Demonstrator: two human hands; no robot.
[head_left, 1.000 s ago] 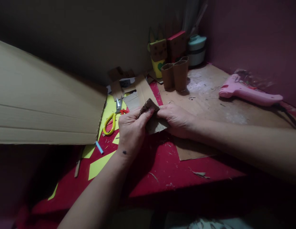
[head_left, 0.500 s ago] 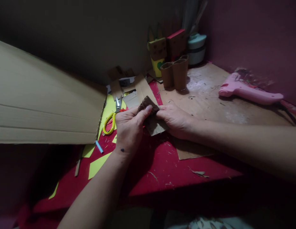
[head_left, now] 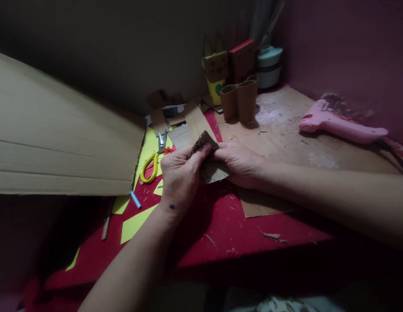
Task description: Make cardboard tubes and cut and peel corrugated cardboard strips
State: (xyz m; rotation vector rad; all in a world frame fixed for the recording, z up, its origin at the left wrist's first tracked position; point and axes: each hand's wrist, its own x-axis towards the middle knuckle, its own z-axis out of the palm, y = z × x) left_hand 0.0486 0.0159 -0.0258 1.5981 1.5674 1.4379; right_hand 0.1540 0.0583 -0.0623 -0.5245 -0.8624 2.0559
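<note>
Between both hands is a small bent piece of cardboard point(head_left: 217, 171), held above the red-covered table point(head_left: 217, 225). My left hand point(head_left: 182, 173) is closed on its left side, the thumb pressed on the folded upper part. My right hand point(head_left: 238, 161) pinches its right side; some of those fingers are hidden behind it. Just left of my left hand lie scissors with yellow handles point(head_left: 149, 168), blades pointing away. Cardboard strips point(head_left: 198, 119) lie behind the hands, and a flat cardboard sheet point(head_left: 262, 206) sits under my right forearm.
A large cardboard panel point(head_left: 65, 138) stands at the left. Cardboard tubes point(head_left: 246, 102), a yellow cardboard figure point(head_left: 216, 69) and a lidded pot point(head_left: 269, 67) stand at the back. A pink glue gun point(head_left: 340, 123) lies right. Yellow paper point(head_left: 134, 225) and a blue stick point(head_left: 135, 199) lie front left.
Both hands and the cardboard piece have shifted very slightly to the right in the picture, partly with the camera view. The grip looks the same.
</note>
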